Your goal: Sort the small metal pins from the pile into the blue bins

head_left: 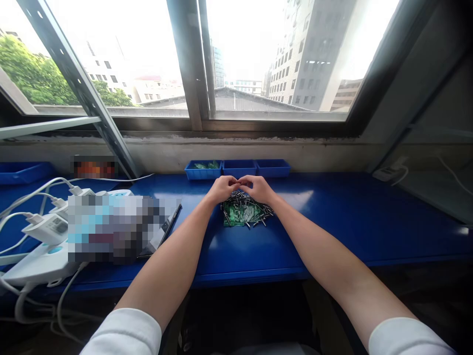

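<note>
My left hand (223,188) and my right hand (257,188) meet fingertip to fingertip over the blue table. Both are closed in a pinch, and whatever lies between the fingertips is too small to make out. Just below them is a heap of thin, shiny metal rod-like pieces (242,198), their exact kind unclear. Part of the heap lies on green, partly see-through packets or sheeting (232,213). Some rods stick out toward the near side and the right.
Three joined blue bins (239,167) stand behind my hands; the left one holds green packets (207,165). At left are a white power strip (44,264) with plugs and cables, and a dark flat device (170,223), partly blurred. A window runs along the back.
</note>
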### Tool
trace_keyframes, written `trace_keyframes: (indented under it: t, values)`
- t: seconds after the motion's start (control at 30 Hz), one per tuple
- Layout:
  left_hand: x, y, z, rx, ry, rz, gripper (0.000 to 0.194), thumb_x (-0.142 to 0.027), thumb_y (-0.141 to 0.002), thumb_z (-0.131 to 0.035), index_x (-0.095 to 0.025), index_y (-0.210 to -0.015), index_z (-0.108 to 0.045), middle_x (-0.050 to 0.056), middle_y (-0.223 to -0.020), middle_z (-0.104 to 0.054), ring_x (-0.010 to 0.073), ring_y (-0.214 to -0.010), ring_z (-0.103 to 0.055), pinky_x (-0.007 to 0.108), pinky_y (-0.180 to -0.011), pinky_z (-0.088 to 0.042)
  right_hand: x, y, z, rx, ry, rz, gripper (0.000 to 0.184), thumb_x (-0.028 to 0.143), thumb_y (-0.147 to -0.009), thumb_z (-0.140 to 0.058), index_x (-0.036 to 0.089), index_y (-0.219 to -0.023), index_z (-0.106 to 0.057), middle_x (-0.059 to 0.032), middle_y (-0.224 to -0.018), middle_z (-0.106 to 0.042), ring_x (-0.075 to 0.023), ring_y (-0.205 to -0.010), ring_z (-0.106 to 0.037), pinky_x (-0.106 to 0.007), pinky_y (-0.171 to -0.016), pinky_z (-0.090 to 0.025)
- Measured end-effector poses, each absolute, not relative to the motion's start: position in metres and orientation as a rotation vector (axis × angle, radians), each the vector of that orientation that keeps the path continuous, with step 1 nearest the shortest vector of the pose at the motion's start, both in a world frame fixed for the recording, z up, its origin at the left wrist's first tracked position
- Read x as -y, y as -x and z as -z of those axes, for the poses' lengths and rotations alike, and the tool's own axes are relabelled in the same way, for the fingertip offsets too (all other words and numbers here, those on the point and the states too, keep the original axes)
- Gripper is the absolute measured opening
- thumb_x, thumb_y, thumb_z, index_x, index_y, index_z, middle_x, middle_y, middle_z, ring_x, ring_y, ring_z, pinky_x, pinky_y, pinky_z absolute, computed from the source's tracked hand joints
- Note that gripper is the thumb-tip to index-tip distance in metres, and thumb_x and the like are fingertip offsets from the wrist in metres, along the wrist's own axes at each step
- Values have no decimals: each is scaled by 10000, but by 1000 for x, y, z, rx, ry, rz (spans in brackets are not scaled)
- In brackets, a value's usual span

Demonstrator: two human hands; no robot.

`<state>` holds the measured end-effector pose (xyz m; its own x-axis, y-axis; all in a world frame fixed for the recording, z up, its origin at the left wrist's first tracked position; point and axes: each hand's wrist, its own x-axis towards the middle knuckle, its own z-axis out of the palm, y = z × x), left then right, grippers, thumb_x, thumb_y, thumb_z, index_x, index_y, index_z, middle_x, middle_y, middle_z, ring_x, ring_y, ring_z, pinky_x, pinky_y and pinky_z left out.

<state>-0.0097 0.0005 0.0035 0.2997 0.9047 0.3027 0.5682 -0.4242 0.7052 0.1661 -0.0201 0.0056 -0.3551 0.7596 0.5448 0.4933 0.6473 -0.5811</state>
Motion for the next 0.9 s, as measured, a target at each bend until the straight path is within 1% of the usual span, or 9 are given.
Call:
trace_keyframes:
  t: [0.1,0.2,0.33,0.47,0.57,0.63,0.73,0.9]
  values:
    - [1,8,-3,-1203,-2019,-1037,317,-410,-678,-645,-157,-863,-603,26,-739,-654,153,-676,-568,249,-598,-417,26,-162,-11,1982,937,-471,181,266,-760,-614,162,-885,-693,-43,-831,-698,-165,-752,-625,-269,-713,-483]
    - [3,9,-3,-1089,-1913,-1060,387,-408,-662,-669,-155,-926,-542,6,-673,-632,127,-595,-543,238,-550,-395,27,-162,-13,1960,935,-536,174,299,-739,-642,162,-827,-705,-44,-805,-704,-178,-750,-639,-272,-706,-491]
    - [4,8,-3,-971,-1835,-1042,366,-410,-661,-681,-153,-870,-524,9,-647,-630,130,-606,-559,241,-565,-407,25,-164,-13,1951,937,-586,171,310,-722,-657,162,-795,-702,-42,-787,-706,-182,-747,-644,-273,-712,-491]
    - [7,7,-7,-912,-1768,-1076,347,-430,-684,-665,-141,-838,-550,31,-690,-648,139,-646,-582,266,-631,-453,22,-167,-11,1949,968,-548,138,292,-738,-629,164,-753,-680,-34,-752,-695,-164,-710,-626,-268,-690,-475]
    - [10,8,-11,-916,-1774,-1118,356,-445,-712,-639,-132,-877,-598,59,-800,-675,150,-699,-598,289,-687,-476,17,-171,-9,1892,1024,-523,129,274,-749,-599,159,-759,-655,-31,-709,-673,-146,-651,-599,-266,-645,-462]
    - [10,9,-12,-948,-1828,-1129,350,-425,-696,-659,-130,-883,-635,70,-846,-685,172,-758,-612,301,-732,-482,14,-174,-7,1841,1036,-559,123,267,-748,-585,157,-764,-638,-29,-683,-656,-141,-627,-590,-267,-628,-462]
    - [6,10,-8,-1026,-1894,-1154,298,-379,-670,-680,-134,-840,-677,73,-842,-694,206,-821,-624,317,-783,-483,11,-176,-5,1773,997,-671,132,279,-722,-601,159,-772,-623,-27,-678,-644,-145,-633,-595,-269,-621,-471]
    - [0,8,-2,-1104,-1911,-1199,259,-350,-672,-665,-142,-824,-696,69,-832,-703,216,-822,-636,317,-782,-490,13,-175,-9,1680,938,-821,216,330,-658,-663,154,-782,-647,-29,-700,-650,-142,-631,-575,-269,-618,-468]
